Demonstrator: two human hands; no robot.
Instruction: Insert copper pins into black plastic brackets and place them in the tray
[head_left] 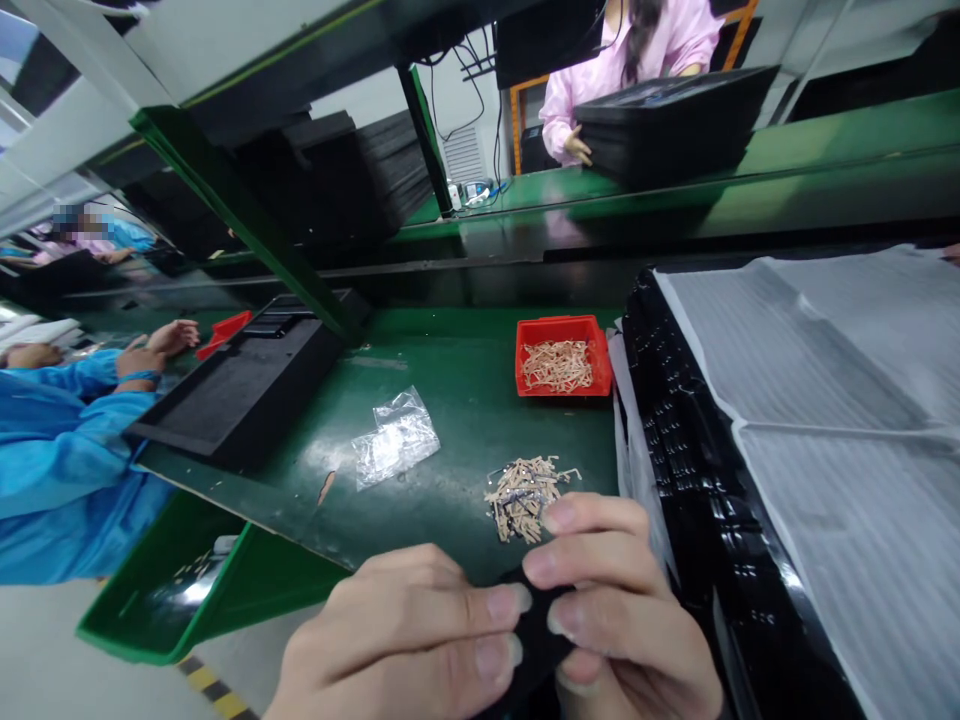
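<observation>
While a co-worker's blue sleeve (67,450) is leaning in at far left, a black tray (240,385) is sitting on the green bench (450,390), with a clear plastic bag (395,437) lying near it. Left hand (405,640) is curling in at bottom centre, fingertips pressing on a small black piece (534,650). Right hand (622,620) is pinching the same piece from the other side, fingers bent. Piece is sitting low at the bench's near edge, just below a pile of tan metal clips (525,495). Red bin (562,325) behind is holding more clips. Stack of black trays (697,480) is standing at right, white sheet (825,400) lying over it.
</observation>
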